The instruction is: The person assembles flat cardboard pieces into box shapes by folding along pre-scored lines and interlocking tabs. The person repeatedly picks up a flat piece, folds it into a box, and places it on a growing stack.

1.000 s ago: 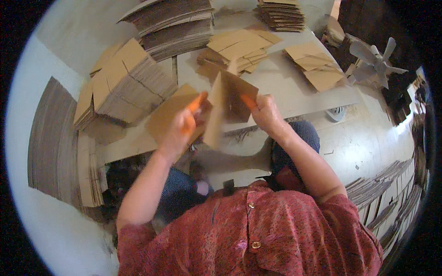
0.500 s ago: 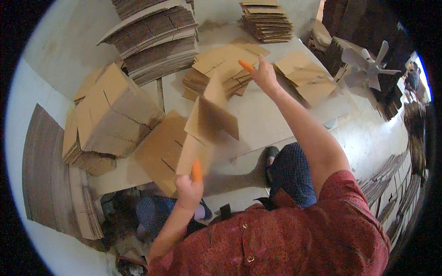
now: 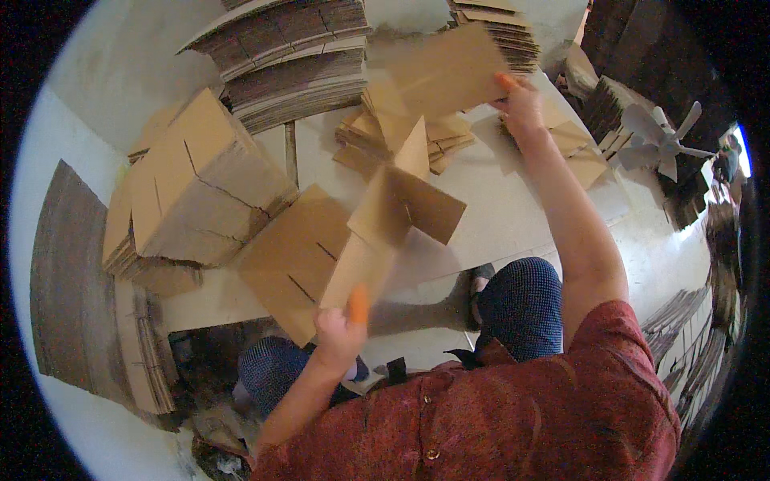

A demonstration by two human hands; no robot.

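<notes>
Since half a second ago the right hand (image 3: 520, 100) has lifted a flat cardboard sheet (image 3: 449, 76) higher over the bench (image 3: 513, 208). Nearer the body, the left hand (image 3: 341, 329) grips the slotted cardboard assembly (image 3: 393, 216); light, stiff, bendable, best pinched at edges.

A slotted cardboard piece (image 3: 393, 216) is gripped at its lower end by the left hand (image 3: 341, 333), just in front of the near edge of the white table (image 3: 513, 204). A flat cardboard sheet (image 3: 449, 72) is pinched by the right hand (image 3: 520, 100) above the far side of the table. A heap of folded cartons (image 3: 192, 192) is seen at the table's left end, and a white fan (image 3: 662, 140) beyond its right end.
</notes>
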